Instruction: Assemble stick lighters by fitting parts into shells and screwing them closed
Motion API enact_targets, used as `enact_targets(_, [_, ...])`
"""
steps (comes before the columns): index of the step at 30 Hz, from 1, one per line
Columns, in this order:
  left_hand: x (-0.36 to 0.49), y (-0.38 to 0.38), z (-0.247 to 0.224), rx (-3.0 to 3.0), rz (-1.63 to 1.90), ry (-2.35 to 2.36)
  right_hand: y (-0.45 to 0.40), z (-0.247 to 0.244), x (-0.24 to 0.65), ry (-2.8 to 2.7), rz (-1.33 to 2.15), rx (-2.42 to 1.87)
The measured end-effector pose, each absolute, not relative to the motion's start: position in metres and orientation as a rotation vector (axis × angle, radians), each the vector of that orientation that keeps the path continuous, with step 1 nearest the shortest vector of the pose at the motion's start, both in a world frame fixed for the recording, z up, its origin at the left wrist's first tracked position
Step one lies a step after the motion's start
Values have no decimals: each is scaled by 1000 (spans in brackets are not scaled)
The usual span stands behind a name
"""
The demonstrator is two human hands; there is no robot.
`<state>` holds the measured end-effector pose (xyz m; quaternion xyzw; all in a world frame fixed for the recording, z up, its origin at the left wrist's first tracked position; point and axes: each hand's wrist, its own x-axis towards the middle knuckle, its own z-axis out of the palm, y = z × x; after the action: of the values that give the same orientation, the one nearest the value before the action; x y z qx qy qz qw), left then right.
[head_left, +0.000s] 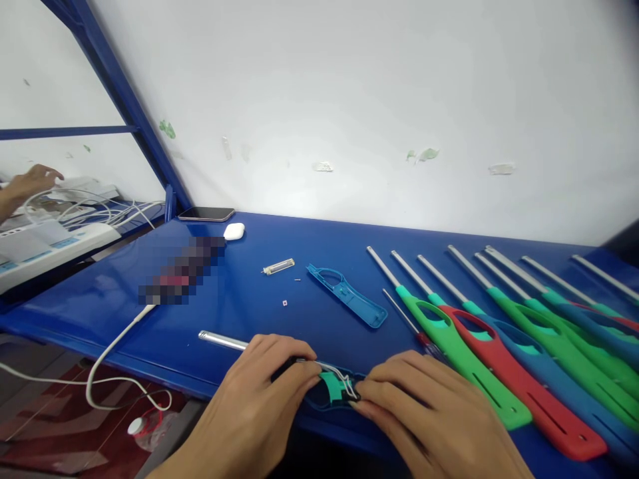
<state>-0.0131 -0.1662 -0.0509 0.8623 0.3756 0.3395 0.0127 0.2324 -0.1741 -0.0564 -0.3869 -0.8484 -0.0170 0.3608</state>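
At the front edge of the blue table, an opened blue lighter body point(319, 398) shows a teal trigger piece point(331, 387) and white wires point(342, 378). My left hand point(264, 399) grips its left part, beside the metal tube point(222, 340) that sticks out to the left. My right hand point(419, 406) pinches at the black part near the wire ends, on the body's right side. Behind the hands lies a loose blue half shell point(349, 297). Left of that shell are a clear fuel tank point(278, 267), a small pin point(297, 279) and a tiny pinkish piece point(285, 303).
Several long lighters in green, red point(536, 392) and blue fill the right side, with a screwdriver point(424, 342) beside them. A phone point(206, 213), a white case point(234, 231) and a pixelated object with a cable point(120, 339) are left. Another person's hand point(37, 181) is far left.
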Motion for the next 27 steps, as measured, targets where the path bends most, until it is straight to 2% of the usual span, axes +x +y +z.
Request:
enact_targets(13, [-28, -164, -54, 2648, 875, 1136, -176, -57, 229, -2179, -109, -1006])
enact_targets(27, [-23, -157, -54, 2683, 1103, 1046, -175, -60, 228, -2177, -80, -998])
